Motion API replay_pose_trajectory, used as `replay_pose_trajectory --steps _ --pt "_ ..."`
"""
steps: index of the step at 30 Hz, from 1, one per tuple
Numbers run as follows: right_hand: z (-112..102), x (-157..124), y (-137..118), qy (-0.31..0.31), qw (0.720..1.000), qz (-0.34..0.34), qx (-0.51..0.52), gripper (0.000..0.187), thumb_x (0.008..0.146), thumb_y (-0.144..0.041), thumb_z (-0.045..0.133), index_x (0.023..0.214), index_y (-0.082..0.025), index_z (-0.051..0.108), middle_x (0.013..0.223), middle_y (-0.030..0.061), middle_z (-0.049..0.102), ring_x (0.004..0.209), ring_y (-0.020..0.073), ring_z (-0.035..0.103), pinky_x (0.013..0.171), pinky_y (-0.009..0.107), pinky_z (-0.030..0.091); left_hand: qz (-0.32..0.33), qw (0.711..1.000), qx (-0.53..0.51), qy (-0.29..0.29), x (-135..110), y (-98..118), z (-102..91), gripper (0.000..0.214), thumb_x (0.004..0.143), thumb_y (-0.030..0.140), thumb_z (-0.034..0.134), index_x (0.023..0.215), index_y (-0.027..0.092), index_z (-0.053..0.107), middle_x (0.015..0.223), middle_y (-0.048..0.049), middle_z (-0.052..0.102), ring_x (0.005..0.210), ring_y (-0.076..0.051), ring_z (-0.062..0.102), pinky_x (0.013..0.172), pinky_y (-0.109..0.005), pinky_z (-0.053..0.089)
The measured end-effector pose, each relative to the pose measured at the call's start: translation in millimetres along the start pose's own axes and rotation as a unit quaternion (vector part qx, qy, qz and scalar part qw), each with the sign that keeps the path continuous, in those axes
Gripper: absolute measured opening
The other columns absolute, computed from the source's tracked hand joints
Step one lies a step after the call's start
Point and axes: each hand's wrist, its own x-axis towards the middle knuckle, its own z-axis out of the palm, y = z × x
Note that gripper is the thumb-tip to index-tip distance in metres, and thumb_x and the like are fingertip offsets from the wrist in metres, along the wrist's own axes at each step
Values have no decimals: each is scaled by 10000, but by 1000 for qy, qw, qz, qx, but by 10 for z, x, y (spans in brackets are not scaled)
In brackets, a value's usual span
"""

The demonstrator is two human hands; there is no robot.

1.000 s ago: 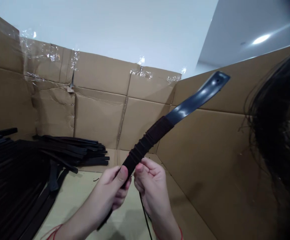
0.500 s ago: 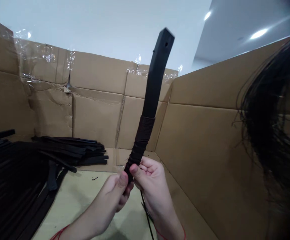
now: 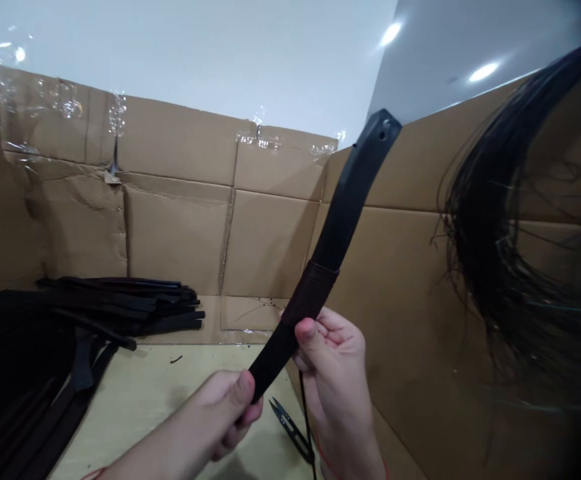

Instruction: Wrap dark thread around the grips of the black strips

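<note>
A curved black strip (image 3: 353, 193) with a small hole near its squared upper end slants up to the right in front of me. A dark brown cord wrapping (image 3: 311, 292) forms a tight band round its middle. My left hand (image 3: 227, 413) is closed on the lower end, thumb on top. My right hand (image 3: 337, 363) grips the strip just below the band, thumb pressed on it. From under the right hand a thin dark cord (image 3: 304, 400) hangs down. Beside it, black thread snips (image 3: 293, 430) lie on the pale tabletop (image 3: 170, 387).
A pile of black strips (image 3: 15, 373) covers the left side, with more strips (image 3: 135, 303) at the back. Cardboard walls (image 3: 175, 233) patched with clear tape enclose the table. A hank of black strands (image 3: 490, 233) hangs on the right.
The strip has swung right and tilted further over. My hands have moved apart. Loose coils below the band are gone, leaving smooth black there, and the snips have come into clearer view.
</note>
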Motion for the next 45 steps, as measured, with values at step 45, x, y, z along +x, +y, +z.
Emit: replay_pose_trajectory --steps 45 --pt "145 -17 360 -75 997 35 4 381 602 -520 848 791 -205 748 564 -20 519 423 82 375 365 204 366 31 974 -96 -203 36 194 -364 718 754 829 393 777 139 591 437 42 469 313 -68 393 309 -168 340"
